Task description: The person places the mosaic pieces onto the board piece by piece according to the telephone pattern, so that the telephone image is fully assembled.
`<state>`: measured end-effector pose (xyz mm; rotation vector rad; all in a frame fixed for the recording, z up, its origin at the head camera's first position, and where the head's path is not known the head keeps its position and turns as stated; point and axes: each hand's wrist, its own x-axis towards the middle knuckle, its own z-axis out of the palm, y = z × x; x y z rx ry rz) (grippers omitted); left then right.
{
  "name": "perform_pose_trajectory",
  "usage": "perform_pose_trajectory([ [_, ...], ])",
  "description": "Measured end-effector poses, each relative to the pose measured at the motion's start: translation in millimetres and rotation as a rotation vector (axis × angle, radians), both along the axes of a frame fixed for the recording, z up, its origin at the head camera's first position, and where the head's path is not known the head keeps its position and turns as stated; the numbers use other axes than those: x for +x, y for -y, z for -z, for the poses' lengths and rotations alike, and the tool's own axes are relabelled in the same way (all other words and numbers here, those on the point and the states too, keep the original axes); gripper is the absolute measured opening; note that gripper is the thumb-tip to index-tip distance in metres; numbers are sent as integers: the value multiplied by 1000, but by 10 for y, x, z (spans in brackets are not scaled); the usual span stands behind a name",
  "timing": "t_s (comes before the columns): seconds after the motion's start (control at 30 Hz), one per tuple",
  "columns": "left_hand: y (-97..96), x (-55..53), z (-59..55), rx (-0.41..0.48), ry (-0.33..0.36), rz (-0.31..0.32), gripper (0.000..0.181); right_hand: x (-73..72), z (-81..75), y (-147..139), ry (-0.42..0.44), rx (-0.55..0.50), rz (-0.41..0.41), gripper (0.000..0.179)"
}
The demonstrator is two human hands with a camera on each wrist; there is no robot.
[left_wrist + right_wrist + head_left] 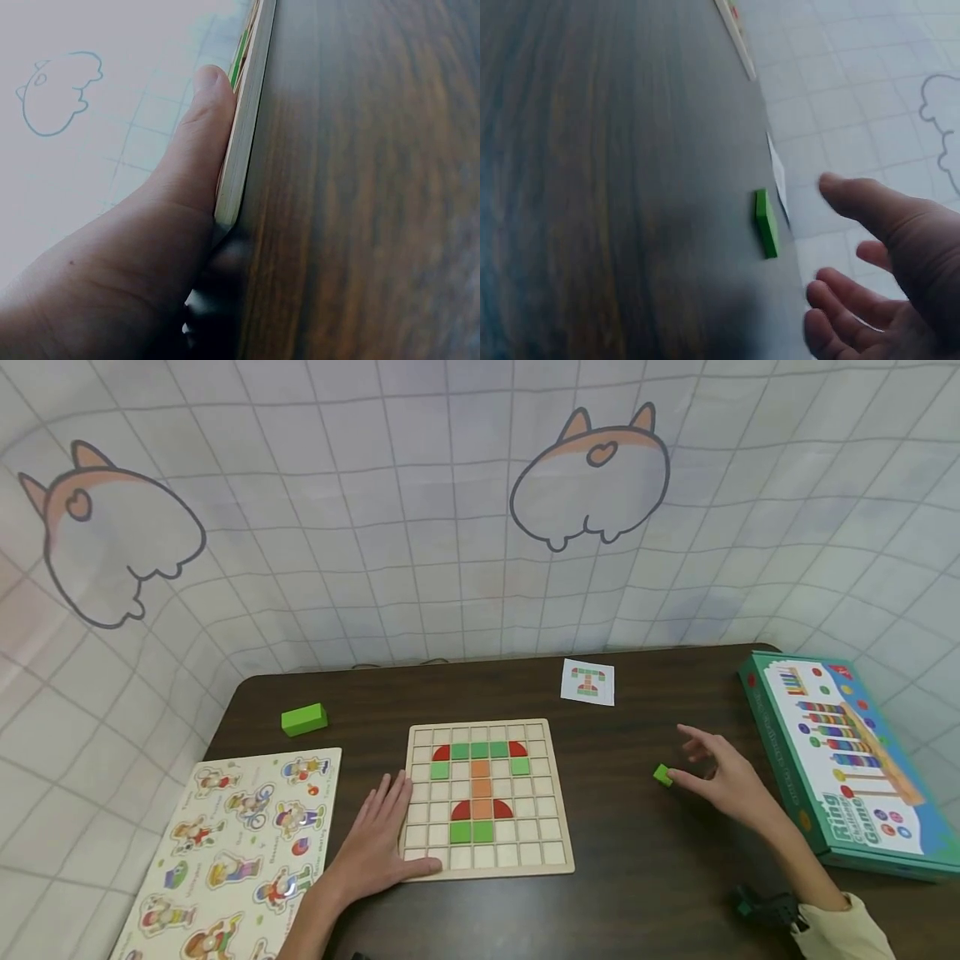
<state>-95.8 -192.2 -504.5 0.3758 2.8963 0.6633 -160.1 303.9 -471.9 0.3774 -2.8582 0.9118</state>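
Note:
A wooden grid board [528, 852] lies on the table with several green squares, several red quarter-rounds and a column of orange squares [481, 788] set in its cells. My left hand [378, 839] rests at the board's left side, fingers stretched along the edge and thumb on the front left corner. In the left wrist view the thumb [206, 127] lies against the board's rim. Right of the board sits a small green block [662, 775]. My right hand [727, 777] is beside it with fingers spread apart; in the right wrist view, nothing is between thumb and fingers.
A printed pattern card [588, 682] lies behind the board. At the left are a longer green block [304, 720] and a picture puzzle board [247, 843]. A game box [847, 760] stands right of my right hand. A gridded cloth [360, 527] hangs behind the table.

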Motion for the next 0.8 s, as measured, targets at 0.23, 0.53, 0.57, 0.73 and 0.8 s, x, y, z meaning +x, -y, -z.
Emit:
perform_pose_trajectory([
  [0.23,10,17,-8,2,-3,-4,124,-27,60,-13,66,24,-62,40],
  [0.53,-3,29,-9,11,-2,6,124,-14,97,6,-59,91,-139,18],
  [0.57,-3,27,-9,11,-1,7,124,-14,100,8,-74,94,-143,18],
  [0.73,5,19,-12,4,-5,4,124,-22,101,42,-88,107,-130,17],
  [0.8,9,18,-14,2,0,4,124,-19,86,81,-86,88,-133,17],
])
